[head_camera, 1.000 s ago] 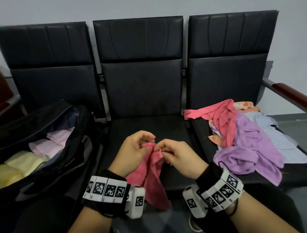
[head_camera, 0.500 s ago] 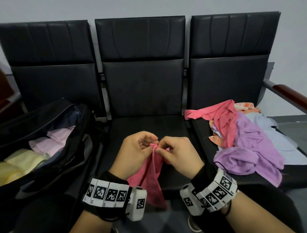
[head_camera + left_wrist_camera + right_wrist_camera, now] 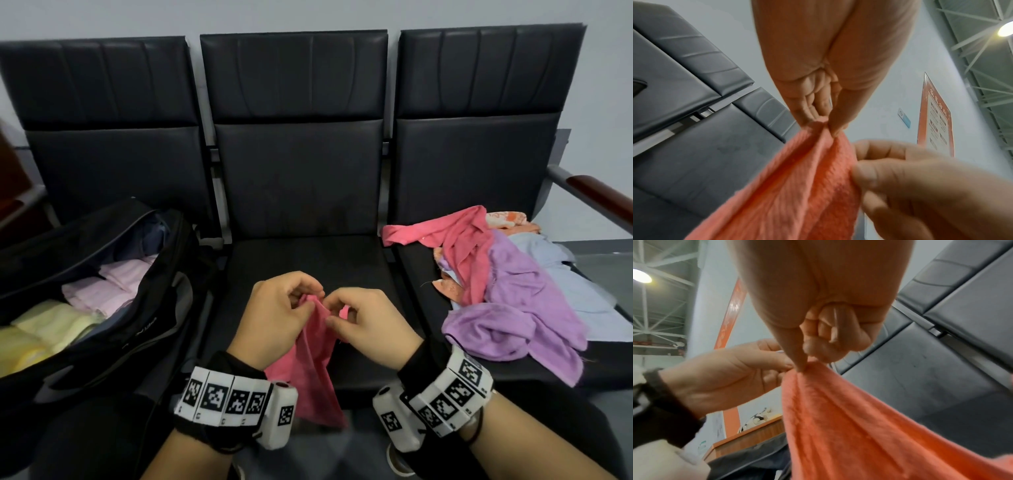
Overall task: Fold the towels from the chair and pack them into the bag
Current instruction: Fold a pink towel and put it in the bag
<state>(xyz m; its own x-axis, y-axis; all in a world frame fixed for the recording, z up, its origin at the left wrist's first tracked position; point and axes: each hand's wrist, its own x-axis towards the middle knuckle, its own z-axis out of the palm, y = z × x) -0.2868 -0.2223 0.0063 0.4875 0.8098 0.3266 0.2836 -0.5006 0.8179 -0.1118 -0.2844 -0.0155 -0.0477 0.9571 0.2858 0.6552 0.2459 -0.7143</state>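
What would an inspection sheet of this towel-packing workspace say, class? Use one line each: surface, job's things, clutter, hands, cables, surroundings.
Surface: three joined black chairs.
Job's things: pink towel hangs between both hands; black bag is open on the left seat, with folded pale pink and yellow towels inside; unfolded towel pile lies on the right seat.
Clutter: nothing seen.
Hands: left hand and right hand each pinch the pink towel's top edge.
Cables: nothing seen.
Surroundings: pale wall, wooden armrest, orange wall poster.

Bag (image 3: pixel 102 308) on left seat, held towel (image 3: pixel 315 370) over middle seat (image 3: pixel 308 260), towel pile (image 3: pixel 507 294) on right seat
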